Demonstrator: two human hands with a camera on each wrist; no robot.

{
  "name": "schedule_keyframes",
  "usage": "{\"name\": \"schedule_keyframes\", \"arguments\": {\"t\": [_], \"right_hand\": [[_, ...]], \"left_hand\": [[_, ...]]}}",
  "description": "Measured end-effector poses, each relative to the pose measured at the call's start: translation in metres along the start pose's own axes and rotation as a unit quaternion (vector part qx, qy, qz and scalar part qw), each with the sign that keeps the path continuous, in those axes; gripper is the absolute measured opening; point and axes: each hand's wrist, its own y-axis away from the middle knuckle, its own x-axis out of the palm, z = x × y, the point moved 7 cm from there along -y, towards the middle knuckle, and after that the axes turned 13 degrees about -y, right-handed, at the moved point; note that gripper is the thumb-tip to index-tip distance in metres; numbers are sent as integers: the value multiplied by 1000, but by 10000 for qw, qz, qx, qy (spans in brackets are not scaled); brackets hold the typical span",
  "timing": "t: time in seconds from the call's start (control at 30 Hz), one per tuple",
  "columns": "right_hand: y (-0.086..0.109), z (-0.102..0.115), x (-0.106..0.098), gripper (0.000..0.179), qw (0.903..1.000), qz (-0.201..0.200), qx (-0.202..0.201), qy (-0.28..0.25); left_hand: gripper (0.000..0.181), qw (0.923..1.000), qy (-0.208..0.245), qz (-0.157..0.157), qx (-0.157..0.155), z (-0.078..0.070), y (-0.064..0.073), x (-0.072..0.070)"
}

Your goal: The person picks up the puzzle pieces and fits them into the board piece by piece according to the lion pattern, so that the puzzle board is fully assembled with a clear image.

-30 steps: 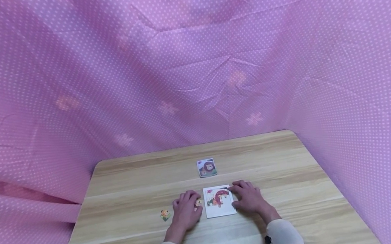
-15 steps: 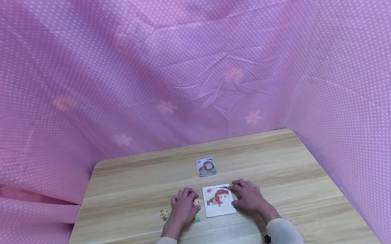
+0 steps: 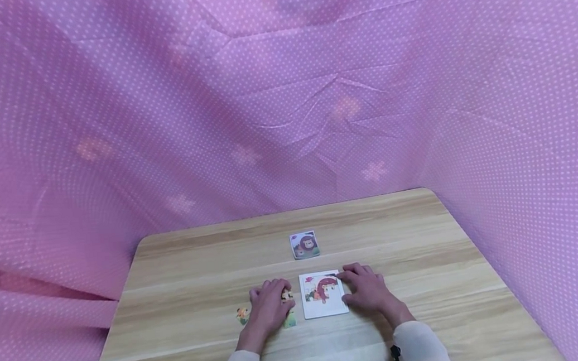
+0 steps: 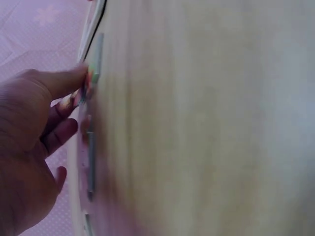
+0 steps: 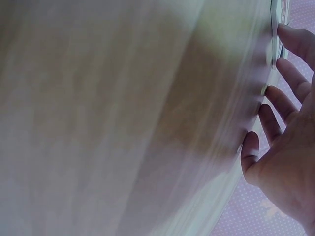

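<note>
A white puzzle board [image 3: 325, 309], partly filled with pieces showing a red-maned lion, lies on the table; its lower part is bare white. Left of it, my left hand [image 3: 267, 309] pinches a small puzzle piece [image 3: 287, 296] between thumb and fingers. Just below that thumb lies a green puzzle piece [image 3: 290, 319], partly covered by the hand. Another puzzle piece [image 3: 242, 315], orange and green, sits on the hand's far left. My right hand [image 3: 369, 293] rests at the board's right edge, its fingertips and thumb touching it, fingers spread and slightly bent.
Behind the board, a lion picture card or small stack [image 3: 305, 245] lies on the wooden table [image 3: 398, 229]. Pink dotted cloth [image 3: 285, 119] hangs around the table's back and sides.
My left hand has shifted slightly left, exposing the green piece beneath it. The piece at its fingertips now shows differently. My right hand and the board stay in place.
</note>
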Motion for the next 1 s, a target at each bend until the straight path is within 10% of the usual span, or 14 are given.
{"name": "schedule_keyframes", "arguments": {"t": [0.2, 0.53, 1.0], "right_hand": [[-4, 1, -1, 56, 10000, -25, -5, -11], [-11, 0, -1, 57, 10000, -87, -37, -5], [-20, 2, -1, 56, 9999, -126, -71, -88]], "left_hand": [[20, 9995, 155, -261, 104, 3, -1, 1], [16, 9903, 1182, -309, -667, 12, -12, -1], [13, 9864, 1494, -620, -290, -12, -29, -9]]}}
